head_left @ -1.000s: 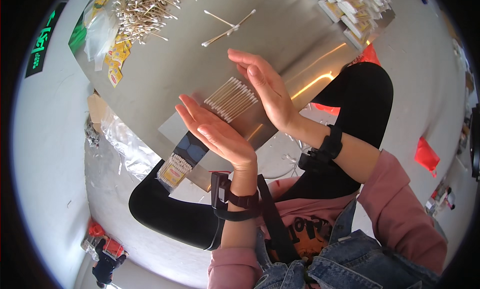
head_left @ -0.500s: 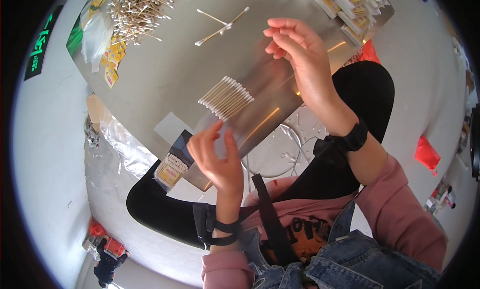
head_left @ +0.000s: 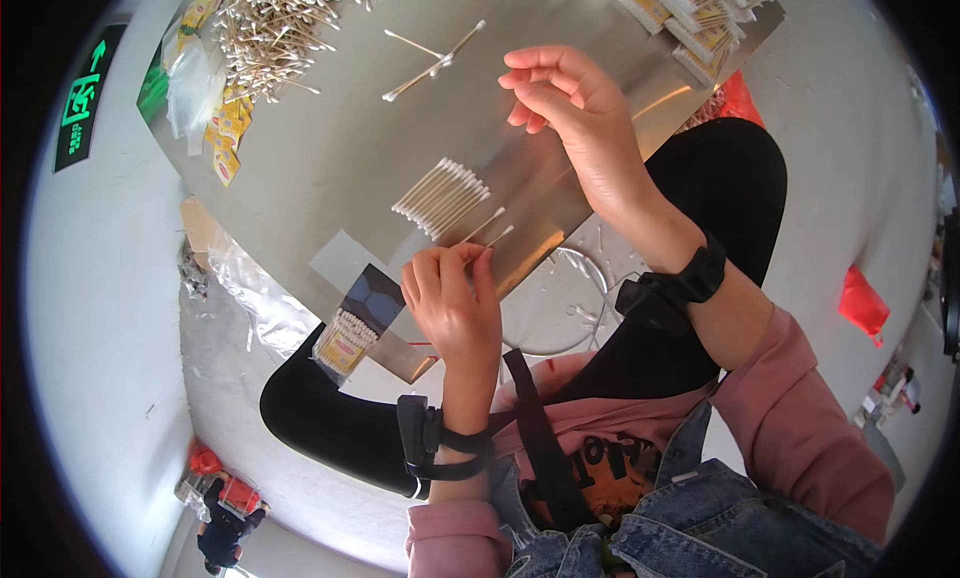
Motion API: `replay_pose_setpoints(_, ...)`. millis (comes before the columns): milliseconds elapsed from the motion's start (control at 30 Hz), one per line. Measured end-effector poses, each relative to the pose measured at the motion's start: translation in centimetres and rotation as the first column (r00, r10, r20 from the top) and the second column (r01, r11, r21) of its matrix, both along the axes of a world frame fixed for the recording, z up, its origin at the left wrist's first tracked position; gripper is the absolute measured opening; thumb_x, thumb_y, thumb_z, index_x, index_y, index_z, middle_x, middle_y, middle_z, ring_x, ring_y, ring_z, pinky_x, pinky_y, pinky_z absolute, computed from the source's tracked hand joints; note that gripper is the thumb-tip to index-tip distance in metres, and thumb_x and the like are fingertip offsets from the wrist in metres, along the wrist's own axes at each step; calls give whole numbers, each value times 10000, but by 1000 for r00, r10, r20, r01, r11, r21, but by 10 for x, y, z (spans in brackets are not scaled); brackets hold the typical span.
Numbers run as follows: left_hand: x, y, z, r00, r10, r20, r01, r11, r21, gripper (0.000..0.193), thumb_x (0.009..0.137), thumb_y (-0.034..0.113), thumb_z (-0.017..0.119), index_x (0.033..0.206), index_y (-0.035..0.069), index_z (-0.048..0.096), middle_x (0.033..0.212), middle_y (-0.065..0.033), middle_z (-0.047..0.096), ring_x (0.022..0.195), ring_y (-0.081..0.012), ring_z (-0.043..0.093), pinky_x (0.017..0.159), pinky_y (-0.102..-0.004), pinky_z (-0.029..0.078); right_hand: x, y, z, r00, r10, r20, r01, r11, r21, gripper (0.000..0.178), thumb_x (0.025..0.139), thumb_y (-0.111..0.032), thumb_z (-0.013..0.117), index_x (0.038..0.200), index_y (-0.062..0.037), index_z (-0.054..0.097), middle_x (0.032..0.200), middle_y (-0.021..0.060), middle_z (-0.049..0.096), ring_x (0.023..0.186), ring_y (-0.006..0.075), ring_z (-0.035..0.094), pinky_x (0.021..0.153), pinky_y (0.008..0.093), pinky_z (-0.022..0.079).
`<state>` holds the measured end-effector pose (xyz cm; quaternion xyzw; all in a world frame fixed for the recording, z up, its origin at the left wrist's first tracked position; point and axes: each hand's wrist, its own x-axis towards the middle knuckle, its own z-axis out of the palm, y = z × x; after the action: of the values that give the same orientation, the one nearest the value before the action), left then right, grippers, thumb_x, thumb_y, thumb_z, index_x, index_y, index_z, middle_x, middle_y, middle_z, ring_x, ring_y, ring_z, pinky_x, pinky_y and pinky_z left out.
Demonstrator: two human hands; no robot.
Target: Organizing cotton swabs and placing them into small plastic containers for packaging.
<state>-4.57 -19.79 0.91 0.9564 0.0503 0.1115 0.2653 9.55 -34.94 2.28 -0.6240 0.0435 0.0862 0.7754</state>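
Note:
On the metal tabletop, my left hand (head_left: 452,303) is closed with thumb and index finger pinched on two cotton swabs (head_left: 493,224), whose white tips stick out past the fingers. Just beyond lies a neat slanted row of cotton swabs (head_left: 440,198), side by side. My right hand (head_left: 570,103) hovers over the table farther off, fingers loosely bent and apart, with nothing seen in it. A few loose swabs (head_left: 435,66) lie crossed to its left. Beside my left hand, a clear packet of swabs (head_left: 345,343) with a yellow label rests near the table's edge.
A large heap of loose swabs (head_left: 275,28) covers the far left, next to yellow cards (head_left: 228,133) and clear bags (head_left: 193,88). Filled packets (head_left: 690,18) are piled at the far right. A stool (head_left: 560,333) with scattered swabs stands below the table edge. Another person (head_left: 225,528) is at lower left.
My left hand has closed from a spread pose and moved slightly right; two swabs now stand apart from the row, in its fingers. The right hand has shifted slightly left.

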Motion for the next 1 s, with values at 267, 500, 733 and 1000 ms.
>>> replay_pose_setpoints(267,9,-21,19,1000,-3,1,3,991,-131,74,921,57,685,911,14,626,872,-84,630,776,-237,596,692,-353,468,20,-29,11,987,-132,97,128,991,50,276,972,-150,602,1214,-18,607,1106,80,688,827,122,664,737,259,480)
replay_pose_setpoints(500,68,-90,106,997,-52,63,80,765,-640,238,918,35,691,1145,-25,649,1062,-125,694,940,-200,670,759,-317,552,21,-53,-5,962,-270,-45,274,955,115,254,953,-127,603,1196,-52,614,1064,79,696,761,119,628,702,261,485)
replay_pose_setpoints(733,61,-121,115,922,-284,262,386,635,-669,451,829,-6,747,1253,-42,598,1218,-214,632,1139,-377,600,973,-432,483,16,-29,1,988,-149,-42,150,988,27,262,952,-96,588,1206,-33,594,1093,84,677,798,126,642,721,267,485)
replay_pose_setpoints(1000,-6,6,17,991,129,33,-128,992,-6,755,791,145,841,1411,-8,440,1494,-215,396,1381,-397,377,1130,-515,295,18,-29,5,987,-162,16,161,987,17,243,964,-113,580,1194,-37,605,1081,79,683,797,119,630,727,260,466)
